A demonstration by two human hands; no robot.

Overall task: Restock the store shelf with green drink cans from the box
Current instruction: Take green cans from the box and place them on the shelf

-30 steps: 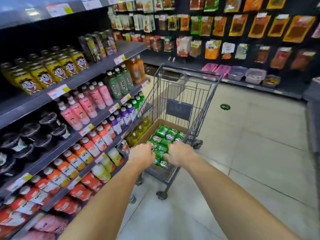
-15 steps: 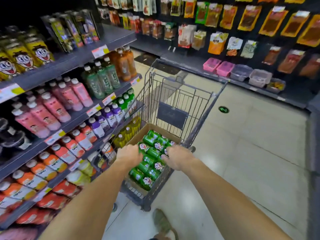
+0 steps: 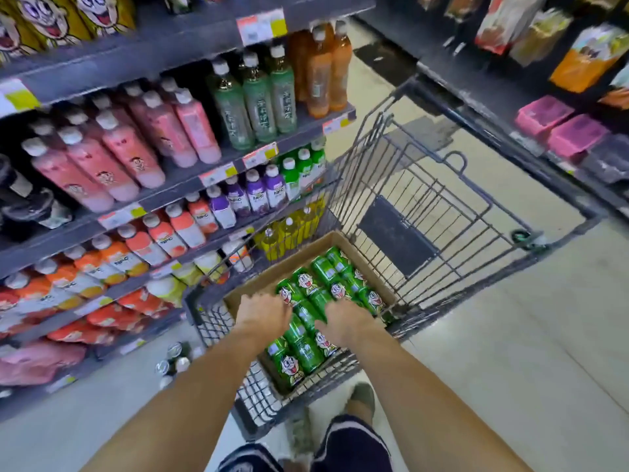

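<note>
Several green drink cans [image 3: 325, 291] with a cartoon face lie packed in an open cardboard box [image 3: 306, 248] inside a grey wire shopping cart [image 3: 439, 212]. My left hand [image 3: 262, 315] and my right hand [image 3: 343, 323] are both closed at the cart's near rim, where its handle runs, just above the cans. The bar under my fingers is hidden. The store shelf [image 3: 190, 185] stands on the left, touching or nearly touching the cart's left side.
The shelf holds pink, green, orange and purple bottles and yellow cartoon packs. A few cans [image 3: 173, 359] stand on the floor by its bottom tier. Snack racks and pink tubs [image 3: 558, 127] line the far right. My foot [image 3: 362, 396] is behind the cart.
The cart has rolled along the shelf with my hands holding their place on it. My view has tilted down, so the box and my legs now show.
</note>
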